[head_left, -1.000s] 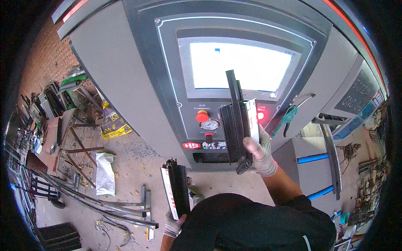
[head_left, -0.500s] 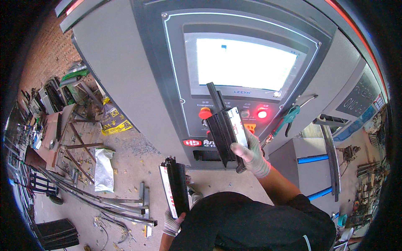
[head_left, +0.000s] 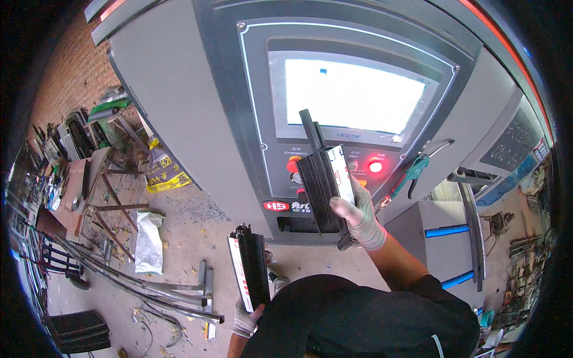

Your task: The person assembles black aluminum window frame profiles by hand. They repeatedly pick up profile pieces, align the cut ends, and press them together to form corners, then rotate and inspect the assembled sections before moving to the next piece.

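My right hand [head_left: 361, 218], in a pale knitted glove, grips a short black profile piece [head_left: 317, 190] with a white label strip along one side. Its narrow upper end overlaps the lower edge of the lit screen [head_left: 358, 92] on a grey machine. Low beside my body, my left hand [head_left: 245, 321], also gloved, is closed on a second black profile piece [head_left: 255, 268], held nearly upright, with a white printed strip. Behind the right-hand piece lie an orange-red emergency button [head_left: 293, 163] and a glowing red light [head_left: 375, 166].
Teal-handled pliers [head_left: 413, 173] hang at the panel's right edge. Long metal bars [head_left: 143, 287] lie on the floor at left, near a white sack [head_left: 148, 241] and a cluttered workbench [head_left: 77, 188]. A grey cabinet with blue strips [head_left: 446, 231] stands at right.
The machine panel has shifted slightly right in view. The piece in my right hand has tilted a little, and its upper end sits slightly higher. My left hand and its piece hardly moved.
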`<act>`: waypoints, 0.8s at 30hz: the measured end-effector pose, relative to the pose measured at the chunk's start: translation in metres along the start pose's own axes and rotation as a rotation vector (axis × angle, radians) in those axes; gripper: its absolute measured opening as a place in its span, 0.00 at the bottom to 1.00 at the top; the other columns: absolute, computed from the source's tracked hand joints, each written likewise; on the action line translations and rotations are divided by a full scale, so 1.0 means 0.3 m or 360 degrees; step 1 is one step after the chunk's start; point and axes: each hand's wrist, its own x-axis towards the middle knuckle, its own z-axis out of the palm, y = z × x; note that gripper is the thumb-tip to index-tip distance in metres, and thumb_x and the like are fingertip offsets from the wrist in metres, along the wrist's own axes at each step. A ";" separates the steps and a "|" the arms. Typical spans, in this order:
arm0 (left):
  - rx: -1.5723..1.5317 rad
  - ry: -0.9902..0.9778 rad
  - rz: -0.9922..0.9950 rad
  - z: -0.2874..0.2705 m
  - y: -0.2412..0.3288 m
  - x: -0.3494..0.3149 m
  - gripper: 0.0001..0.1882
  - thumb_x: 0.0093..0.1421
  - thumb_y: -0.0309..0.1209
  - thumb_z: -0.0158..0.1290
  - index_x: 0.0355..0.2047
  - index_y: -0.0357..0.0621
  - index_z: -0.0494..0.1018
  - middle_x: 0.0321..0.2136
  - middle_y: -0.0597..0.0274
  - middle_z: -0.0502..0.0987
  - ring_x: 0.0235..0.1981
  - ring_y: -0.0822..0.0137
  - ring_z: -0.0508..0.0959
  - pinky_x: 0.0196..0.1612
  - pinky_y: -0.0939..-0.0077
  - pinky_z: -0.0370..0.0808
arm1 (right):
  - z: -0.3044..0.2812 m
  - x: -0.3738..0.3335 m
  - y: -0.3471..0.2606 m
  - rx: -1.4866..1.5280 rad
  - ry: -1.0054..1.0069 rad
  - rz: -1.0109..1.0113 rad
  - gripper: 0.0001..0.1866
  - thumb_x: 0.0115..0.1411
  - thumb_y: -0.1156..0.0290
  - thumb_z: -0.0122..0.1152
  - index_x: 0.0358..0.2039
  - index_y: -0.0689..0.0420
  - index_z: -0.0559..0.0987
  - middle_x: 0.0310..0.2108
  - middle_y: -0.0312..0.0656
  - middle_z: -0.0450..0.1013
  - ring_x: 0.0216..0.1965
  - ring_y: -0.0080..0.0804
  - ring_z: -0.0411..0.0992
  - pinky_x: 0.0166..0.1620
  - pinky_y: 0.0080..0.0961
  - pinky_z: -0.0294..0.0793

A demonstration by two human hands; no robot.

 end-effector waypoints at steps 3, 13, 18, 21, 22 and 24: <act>0.0056 -0.0012 0.0044 -0.001 0.001 0.007 0.30 0.54 0.27 0.67 0.57 0.35 0.71 0.47 0.59 0.80 0.47 0.67 0.78 0.54 0.69 0.75 | -0.005 -0.010 0.014 0.0039 0.0005 0.0016 0.39 0.60 0.59 0.69 0.66 0.64 0.66 0.54 0.39 0.74 0.53 0.25 0.70 0.58 0.27 0.69; 0.0145 -0.0018 0.0160 0.003 0.013 0.012 0.29 0.55 0.26 0.66 0.57 0.35 0.70 0.46 0.60 0.80 0.46 0.69 0.78 0.53 0.69 0.75 | -0.065 -0.099 0.071 0.0143 0.0090 -0.0085 0.37 0.60 0.58 0.68 0.63 0.65 0.68 0.55 0.44 0.76 0.51 0.27 0.75 0.53 0.26 0.74; 0.0233 -0.0083 0.0120 0.004 0.011 0.028 0.29 0.56 0.27 0.67 0.56 0.35 0.71 0.45 0.61 0.80 0.44 0.69 0.78 0.51 0.70 0.76 | -0.107 -0.092 0.083 -0.0090 0.0145 -0.0083 0.37 0.62 0.59 0.68 0.66 0.65 0.66 0.54 0.42 0.76 0.49 0.26 0.76 0.52 0.27 0.75; 0.0334 -0.0101 0.0143 0.007 0.032 0.033 0.28 0.56 0.27 0.67 0.56 0.35 0.71 0.44 0.61 0.80 0.43 0.70 0.77 0.50 0.70 0.76 | -0.102 -0.104 0.084 0.0085 0.0100 -0.0053 0.38 0.61 0.61 0.68 0.66 0.64 0.66 0.54 0.39 0.75 0.50 0.22 0.73 0.54 0.24 0.73; 0.0370 -0.0107 0.0178 0.009 0.040 0.033 0.27 0.56 0.28 0.67 0.55 0.35 0.71 0.43 0.61 0.80 0.43 0.70 0.77 0.50 0.70 0.76 | -0.101 -0.112 0.078 0.0115 0.0076 0.0000 0.38 0.61 0.61 0.68 0.67 0.64 0.65 0.55 0.39 0.75 0.51 0.23 0.73 0.55 0.25 0.72; 0.0284 -0.0092 0.0068 0.016 0.053 0.029 0.26 0.57 0.28 0.67 0.54 0.34 0.72 0.42 0.61 0.80 0.42 0.70 0.77 0.49 0.70 0.76 | -0.092 -0.124 0.069 0.0126 0.0074 -0.0053 0.38 0.61 0.61 0.68 0.67 0.65 0.65 0.57 0.42 0.74 0.56 0.27 0.72 0.60 0.28 0.70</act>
